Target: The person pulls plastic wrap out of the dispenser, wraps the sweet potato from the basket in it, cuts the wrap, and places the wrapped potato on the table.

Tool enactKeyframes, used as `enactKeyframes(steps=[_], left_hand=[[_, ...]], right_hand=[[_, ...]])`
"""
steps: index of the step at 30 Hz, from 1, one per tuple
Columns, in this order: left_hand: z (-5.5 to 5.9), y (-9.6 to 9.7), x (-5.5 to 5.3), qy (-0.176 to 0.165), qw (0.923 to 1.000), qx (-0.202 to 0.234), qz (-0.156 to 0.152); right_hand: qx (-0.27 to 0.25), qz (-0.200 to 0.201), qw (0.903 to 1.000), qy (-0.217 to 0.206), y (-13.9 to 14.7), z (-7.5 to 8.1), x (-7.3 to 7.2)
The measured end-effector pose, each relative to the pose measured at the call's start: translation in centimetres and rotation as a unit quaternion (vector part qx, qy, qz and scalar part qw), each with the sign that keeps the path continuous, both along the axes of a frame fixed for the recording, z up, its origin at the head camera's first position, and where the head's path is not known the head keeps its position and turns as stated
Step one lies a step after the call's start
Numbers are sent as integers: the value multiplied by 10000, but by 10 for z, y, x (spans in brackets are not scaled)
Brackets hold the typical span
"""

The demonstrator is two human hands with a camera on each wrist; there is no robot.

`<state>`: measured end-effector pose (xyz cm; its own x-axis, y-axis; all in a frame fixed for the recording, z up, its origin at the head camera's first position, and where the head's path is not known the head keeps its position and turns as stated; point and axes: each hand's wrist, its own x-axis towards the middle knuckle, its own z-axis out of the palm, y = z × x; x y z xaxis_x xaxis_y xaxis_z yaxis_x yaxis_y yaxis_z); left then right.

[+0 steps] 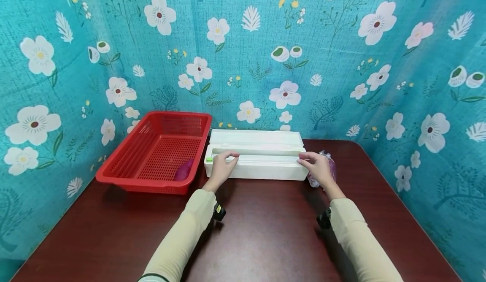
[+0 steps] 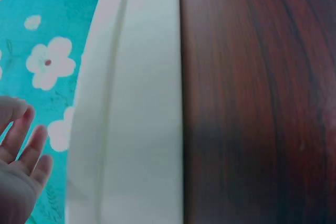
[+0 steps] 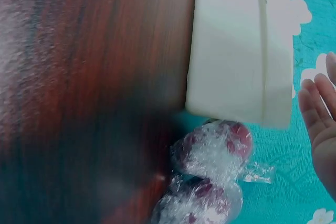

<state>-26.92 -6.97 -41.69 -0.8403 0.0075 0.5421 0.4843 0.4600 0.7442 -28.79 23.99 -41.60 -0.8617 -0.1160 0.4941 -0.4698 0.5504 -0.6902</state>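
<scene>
Cream sleeves (image 1: 176, 239) enter from the near edge, both forearms stretched forward over the dark red wood-grain counter (image 1: 262, 231) and angled slightly inward, with a black wrist camera (image 1: 219, 211) strapped under each. At their far ends, the left hand (image 1: 222, 168) is poised over the left part of a long white dispenser box (image 1: 265, 172), its thumb and forefinger curved to a narrow gap at the tips and its other fingers loosely bent. The right hand (image 1: 318, 168) mirrors it over the right end, thumb and fingertips pointing inward, a narrow space between them; whether either hand pinches anything thin and clear cannot be told. That box lies crosswise at the far middle of the counter, its lid (image 1: 256, 138) open on the far side and a green tab (image 1: 209, 160) at its left end. Just beyond its right end, partly behind the right hand, sit purple bundles in clear film (image 3: 215, 150). To the left stands a red perforated basket (image 1: 152, 185) with a purple item (image 1: 184, 170) in its near right corner.
</scene>
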Motion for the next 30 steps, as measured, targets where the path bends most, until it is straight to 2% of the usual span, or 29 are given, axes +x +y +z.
enactKeyframes(steps=[4,8,13,17,20,22,25,27,30], left_hand=[[-4,-4,-2,-137,9978,-298,579],[-9,-9,-4,-246,9941,-526,914],[-8,-13,-7,-207,9938,-655,876],[-6,-16,-9,-542,9897,-1045,811],[-5,-17,-11,-839,9809,-1621,677],[-4,-17,-11,-1011,9716,-2055,601],[-3,-17,-13,-1073,9546,-2737,485],[-1,-17,-13,-1120,9487,-2913,502],[2,-16,-14,-1309,9463,-2900,567]], right_hand=[[245,199,9995,17,-5,-1,-6],[689,280,9972,78,-6,-1,-9],[1300,278,9910,163,-6,1,-14],[1726,393,9842,-93,-6,4,-19],[1966,542,9785,-297,-7,5,-21],[2066,616,9757,-386,-8,5,-22],[2185,711,9724,-400,-10,5,-23],[2216,702,9719,-373,-11,5,-24],[2262,677,9710,-376,-12,6,-25]])
